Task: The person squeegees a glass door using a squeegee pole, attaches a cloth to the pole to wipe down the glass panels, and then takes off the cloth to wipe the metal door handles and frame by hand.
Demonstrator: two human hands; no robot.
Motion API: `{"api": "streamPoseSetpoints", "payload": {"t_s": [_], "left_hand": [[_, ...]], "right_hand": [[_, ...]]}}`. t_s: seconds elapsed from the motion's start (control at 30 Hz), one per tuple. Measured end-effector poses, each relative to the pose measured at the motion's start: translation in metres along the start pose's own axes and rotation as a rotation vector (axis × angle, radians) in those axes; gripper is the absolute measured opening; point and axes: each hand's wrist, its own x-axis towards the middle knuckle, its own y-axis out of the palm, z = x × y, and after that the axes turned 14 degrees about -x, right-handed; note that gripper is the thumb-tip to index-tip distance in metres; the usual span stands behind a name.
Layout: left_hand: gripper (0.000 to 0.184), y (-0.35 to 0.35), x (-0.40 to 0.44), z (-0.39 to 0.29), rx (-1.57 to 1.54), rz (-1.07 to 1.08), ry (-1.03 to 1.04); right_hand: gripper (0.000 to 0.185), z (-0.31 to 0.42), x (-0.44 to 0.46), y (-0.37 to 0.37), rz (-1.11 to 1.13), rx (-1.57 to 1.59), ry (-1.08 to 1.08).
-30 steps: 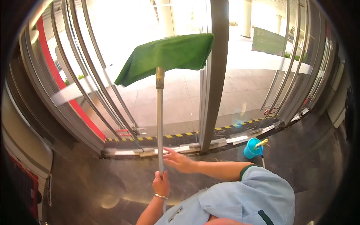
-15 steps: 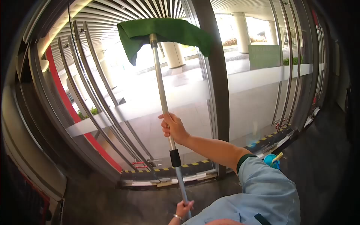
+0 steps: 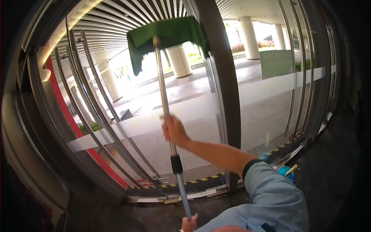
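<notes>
A long telescopic pole [image 3: 162, 91] rises from the bottom of the head view toward the glass door. My right hand [image 3: 174, 131], slightly blurred, is wrapped round its upper metal section, above the black collar [image 3: 176, 164]. Lower down, my left hand [image 3: 189, 223] grips the blue-grey lower section, partly cut off by the frame edge. A green cloth [image 3: 166, 34] is draped over the head at the pole's top and hangs down at both ends. It lies across the upper glass panel [image 3: 181, 135]; firm contact cannot be judged.
Long metal door handles [image 3: 96, 89] stand at the left, others [image 3: 297, 85] at the right. A dark door frame post [image 3: 222, 77] divides the panels. Yellow-black tape [image 3: 201, 181] runs along the bottom. A blue bucket [image 3: 285, 171] with a yellowish item sits on the floor at right.
The pole's lower part has swung a little left, and my left hand sits lower in view. The cloth's right end has shifted left. Both hands keep hold of the pole.
</notes>
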Motion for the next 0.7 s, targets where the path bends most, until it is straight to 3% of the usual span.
{"api": "streamPoseSetpoints", "payload": {"t_s": [0.07, 0.13, 0.17, 0.23, 0.3, 0.33, 0.43, 0.53, 0.7], "left_hand": [[0.039, 0.009, 0.017, -0.060, -0.003, 0.006, 0.075], [0.042, 0.024, 0.019, -0.136, -0.017, -0.024, 0.155], [0.043, 0.025, 0.019, -0.158, -0.020, -0.032, 0.169], [0.042, 0.019, 0.026, -0.155, -0.007, -0.008, 0.177], [0.044, 0.010, 0.028, -0.130, -0.037, -0.003, 0.134], [0.041, -0.003, 0.034, -0.100, 0.057, 0.010, 0.097], [0.047, -0.056, 0.027, 0.015, 0.216, 0.105, -0.019], [0.044, -0.086, 0.012, 0.090, 0.150, 0.159, -0.148], [0.040, -0.108, 0.013, 0.120, 0.082, 0.173, -0.194]], "right_hand": [[0.035, 0.045, 0.052, 0.007, -0.064, -0.067, -0.019], [0.035, 0.082, 0.074, 0.018, -0.162, -0.225, -0.284], [0.037, 0.094, 0.074, 0.022, -0.142, -0.240, -0.285], [0.038, 0.089, 0.077, 0.021, -0.103, -0.291, -0.230], [0.037, 0.065, 0.061, 0.022, -0.091, -0.268, -0.194], [0.033, 0.034, 0.044, 0.026, -0.132, -0.325, -0.238], [0.040, -0.064, -0.046, 0.037, -0.062, -0.174, -0.072], [0.043, -0.130, -0.139, 0.054, -0.050, -0.148, -0.026], [0.041, -0.134, -0.162, 0.068, -0.002, -0.010, 0.010]]}}
